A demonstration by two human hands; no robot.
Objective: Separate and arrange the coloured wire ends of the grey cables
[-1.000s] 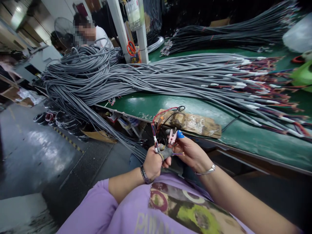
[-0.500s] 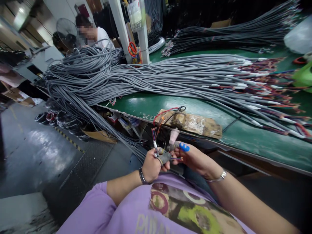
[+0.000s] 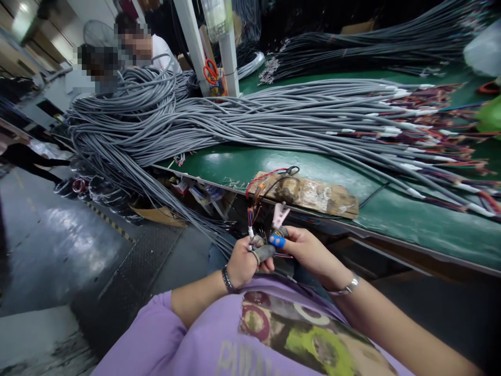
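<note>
My left hand (image 3: 242, 263) is closed into a fist around the end of a grey cable (image 3: 250, 230), whose thin coloured wires stick up above my thumb. Grey finger cots cover its thumb and forefinger. My right hand (image 3: 309, 250) is closed on a small pink cutter (image 3: 279, 215), its jaws pointing up right beside the wire ends. A blue cot (image 3: 277, 241) covers one right fingertip. Both hands meet just below the bench edge, in front of my purple shirt.
A green bench (image 3: 250, 162) carries a big pile of grey cables (image 3: 242, 117) with stripped coloured ends at the right. A worn taped pad (image 3: 309, 192) lies at the bench edge. Orange scissors (image 3: 210, 70) hang on a white post. Two people are at the far left.
My right hand has turned so the pink cutter's jaws point up again, and the blue fingertip has moved left toward my left hand. The view has tilted slightly.
</note>
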